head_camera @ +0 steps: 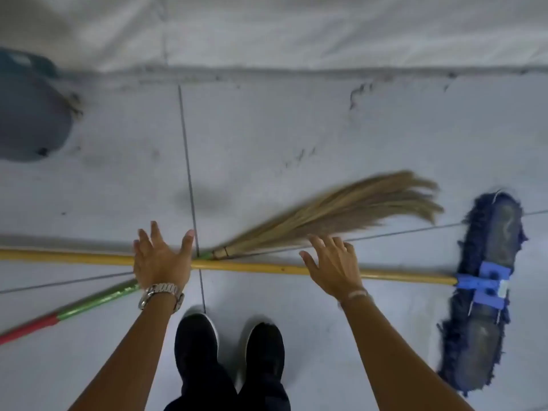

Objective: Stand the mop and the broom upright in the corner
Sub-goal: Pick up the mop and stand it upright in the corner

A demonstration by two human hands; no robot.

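Note:
The mop (483, 289) lies flat on the tiled floor, its blue fringed head at the right and its yellow pole (252, 266) running left across the frame. The broom (341, 213) lies crossed with that pole, straw bristles fanned up to the right, its green and red handle (89, 305) slanting to the lower left. My left hand (161, 259), with a watch at the wrist, hovers open over the spot where the handles cross. My right hand (333, 264) hovers open over the yellow pole near the bristles. Neither hand holds anything.
A white wall (296, 31) meets the floor along the top of the view. A dark grey rounded object (29, 114) sits at the far left by the wall. My two black shoes (228, 351) stand just behind the handles.

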